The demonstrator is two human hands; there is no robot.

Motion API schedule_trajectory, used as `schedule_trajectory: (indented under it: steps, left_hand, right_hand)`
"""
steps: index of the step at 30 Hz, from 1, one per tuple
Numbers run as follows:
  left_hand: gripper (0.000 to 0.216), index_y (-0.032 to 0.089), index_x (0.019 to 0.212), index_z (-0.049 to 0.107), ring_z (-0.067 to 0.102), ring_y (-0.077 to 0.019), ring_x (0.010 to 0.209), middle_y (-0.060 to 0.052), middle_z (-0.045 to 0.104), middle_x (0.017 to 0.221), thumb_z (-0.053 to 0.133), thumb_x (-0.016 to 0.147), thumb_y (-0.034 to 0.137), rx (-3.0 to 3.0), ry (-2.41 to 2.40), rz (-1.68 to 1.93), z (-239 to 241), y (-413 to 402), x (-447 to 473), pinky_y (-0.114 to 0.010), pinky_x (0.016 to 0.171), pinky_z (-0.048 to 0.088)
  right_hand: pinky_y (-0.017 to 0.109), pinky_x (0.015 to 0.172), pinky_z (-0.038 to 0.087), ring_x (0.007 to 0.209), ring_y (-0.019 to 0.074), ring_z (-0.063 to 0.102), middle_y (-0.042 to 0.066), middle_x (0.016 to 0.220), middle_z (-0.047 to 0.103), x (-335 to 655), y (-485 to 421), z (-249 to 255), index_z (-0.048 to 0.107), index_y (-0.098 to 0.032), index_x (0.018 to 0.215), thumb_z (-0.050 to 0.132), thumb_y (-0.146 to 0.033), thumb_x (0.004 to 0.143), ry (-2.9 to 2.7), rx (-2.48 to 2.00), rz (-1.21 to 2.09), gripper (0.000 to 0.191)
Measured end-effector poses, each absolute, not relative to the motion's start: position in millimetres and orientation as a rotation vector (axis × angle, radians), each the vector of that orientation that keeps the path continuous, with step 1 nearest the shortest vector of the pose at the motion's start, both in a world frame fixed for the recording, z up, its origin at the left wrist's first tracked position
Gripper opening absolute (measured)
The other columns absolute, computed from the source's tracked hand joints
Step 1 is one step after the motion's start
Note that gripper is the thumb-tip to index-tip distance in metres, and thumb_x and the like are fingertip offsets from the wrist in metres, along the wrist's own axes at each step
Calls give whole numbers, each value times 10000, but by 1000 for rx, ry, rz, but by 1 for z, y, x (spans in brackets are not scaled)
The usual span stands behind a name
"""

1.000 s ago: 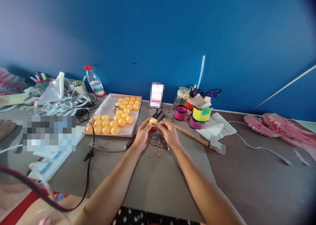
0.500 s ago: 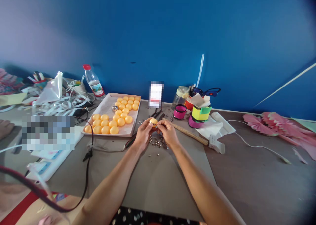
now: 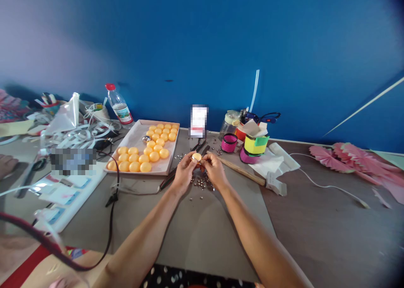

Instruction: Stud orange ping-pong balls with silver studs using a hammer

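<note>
My left hand (image 3: pixel 183 174) grips a small orange ball (image 3: pixel 197 156) between its fingertips, above the grey table mat (image 3: pixel 195 225). My right hand (image 3: pixel 216 170) is pinched against the ball's right side; what its fingers hold is too small to make out. Just below both hands lies a scatter of small metal beads (image 3: pixel 202 182). A shallow tray (image 3: pixel 134 134) with several more orange balls sits to the left of my left hand.
A wooden stick (image 3: pixel 243 172), colourful tape rolls (image 3: pixel 252 147), a jar (image 3: pixel 230 123) and a white cable (image 3: pixel 328 188) lie at right. Pink paper fans (image 3: pixel 353 157) are far right. A water bottle (image 3: pixel 118 105), white strips (image 3: pixel 75 132) and a black cord (image 3: pixel 110 204) crowd the left.
The ball has been turned slightly in my fingers, its pale side now showing. Both hands stay in the same place.
</note>
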State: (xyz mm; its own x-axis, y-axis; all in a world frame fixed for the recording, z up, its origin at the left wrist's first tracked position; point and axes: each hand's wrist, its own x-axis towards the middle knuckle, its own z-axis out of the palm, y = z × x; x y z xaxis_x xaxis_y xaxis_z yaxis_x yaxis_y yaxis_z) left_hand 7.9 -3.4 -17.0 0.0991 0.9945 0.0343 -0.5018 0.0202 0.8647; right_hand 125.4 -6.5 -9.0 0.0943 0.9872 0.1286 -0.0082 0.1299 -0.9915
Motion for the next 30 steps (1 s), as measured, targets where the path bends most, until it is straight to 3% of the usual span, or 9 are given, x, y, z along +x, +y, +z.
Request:
schedule_trajectory:
  steps: [6,9,14,20,27,30]
  left_hand:
    - [351,158,1009,645,618,-128,680,-35,680,850,737,703,303,644,620,1256,-4,-4,5,-288,732,481]
    - [350,152,1015,637,623,-128,673,-42,684,845,733,705,283,592,598,1278,-1,-2,0,-284,720,481]
    - [354,149,1027,623,625,-137,672,-54,687,835,722,714,280,573,570,1290,-2,-1,-1,-308,733,478]
    - [349,141,1007,621,628,-141,655,-42,682,791,731,701,269,544,578,1287,1,-2,1,-303,719,483]
    - [313,137,973,628,625,-133,664,-44,682,803,726,710,274,549,579,1274,1,-2,-2,-273,700,487]
    - [302,134,961,630,624,-129,664,-55,687,832,723,713,278,559,566,1278,0,-1,-2,-271,704,487]
  right_hand:
    - [263,554,390,522,128,457,-44,580,481,143,0,-11,553,-211,807,493,-436,798,-1295,-1121,1039,233]
    - [299,707,424,726,169,548,29,782,594,155,-1,-11,626,-178,914,554,-346,779,-1659,-1382,720,227]
    - [327,884,366,991,213,559,78,988,637,155,-6,-12,667,-183,960,588,-252,799,-2130,-1723,346,192]
    - [278,819,367,872,175,598,55,867,664,150,-5,-13,653,-169,824,508,-183,854,-2161,-1751,274,149]
    - [306,860,351,966,196,575,73,964,653,150,-8,-6,638,-179,911,531,-277,871,-2095,-1717,280,151]
    - [314,866,355,966,202,582,71,969,659,150,-8,-7,650,-184,914,557,-226,833,-2159,-1727,356,130]
